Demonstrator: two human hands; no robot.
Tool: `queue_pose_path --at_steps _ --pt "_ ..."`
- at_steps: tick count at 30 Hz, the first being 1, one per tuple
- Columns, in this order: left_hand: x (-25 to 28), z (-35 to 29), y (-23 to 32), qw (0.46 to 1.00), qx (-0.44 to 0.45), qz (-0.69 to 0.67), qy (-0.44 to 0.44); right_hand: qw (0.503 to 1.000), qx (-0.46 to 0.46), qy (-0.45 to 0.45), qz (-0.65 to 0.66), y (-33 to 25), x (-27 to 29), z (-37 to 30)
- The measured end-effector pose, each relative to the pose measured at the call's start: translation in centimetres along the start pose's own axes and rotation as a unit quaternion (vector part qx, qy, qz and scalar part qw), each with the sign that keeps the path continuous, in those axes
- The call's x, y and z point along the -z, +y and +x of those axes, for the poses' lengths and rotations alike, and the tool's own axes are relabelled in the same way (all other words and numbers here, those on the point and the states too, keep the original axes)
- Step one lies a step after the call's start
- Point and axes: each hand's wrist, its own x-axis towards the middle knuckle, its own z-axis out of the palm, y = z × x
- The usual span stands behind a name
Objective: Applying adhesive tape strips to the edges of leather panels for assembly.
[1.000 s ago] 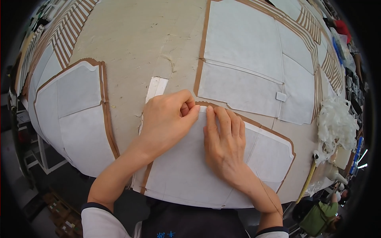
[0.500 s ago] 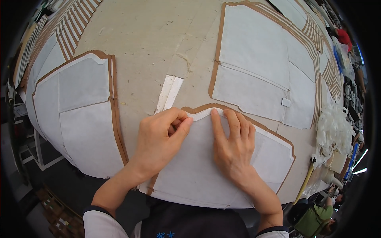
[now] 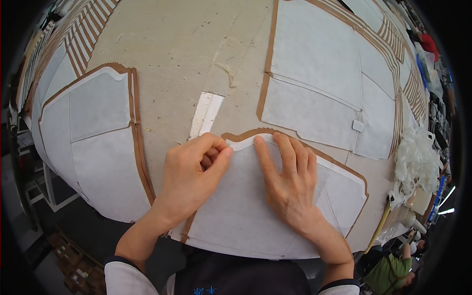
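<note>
A garment panel (image 3: 236, 216), white-faced with a brown border, lies on the table right before me. Along its curved upper edge runs a narrow white tape (image 3: 244, 144). My left hand (image 3: 191, 172) pinches the tape's end between thumb and forefinger, by the panel's upper left corner. Spread flat, my right hand (image 3: 293, 182) rests on the panel, its forefinger pressing the tape and the other fingertips near the brown edge. The tape also continues down the panel's right-hand slope, beyond my right hand.
Another brown-edged panel (image 3: 101, 105) lies at left, and a stack of larger ones (image 3: 314, 59) at upper right, with a small white tag (image 3: 358, 126) on it. A white strip (image 3: 206, 114) lies on the table (image 3: 172, 59). Bundled translucent plastic (image 3: 418, 160) hangs at the right edge; a person in green (image 3: 391, 270) is beyond.
My left hand has shifted slightly left with the tape end. My right forefinger has slid a little left along the tape. The view has shifted slightly.
</note>
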Motion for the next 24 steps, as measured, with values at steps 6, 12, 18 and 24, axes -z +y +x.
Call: queue_pose_path --at_steps 6,12,18,24 --pt "-0.3 -0.1 0.1 1.000 0.019 -0.009 0.014 0.999 0.040 0.011 0.028 -0.6 -0.4 0.0" --pt "-0.7 0.1 -0.5 0.999 -0.008 0.011 0.038 0.998 0.054 0.003 0.037 -1.1 -0.4 0.1" --pt "-0.7 0.4 -0.2 0.999 -0.023 0.034 0.036 0.997 0.061 0.000 0.050 -1.5 -0.5 0.5" --pt "-0.1 -1.4 -0.4 0.995 -0.055 0.032 0.072 0.996 0.059 0.004 0.068 -2.3 -0.5 1.1"
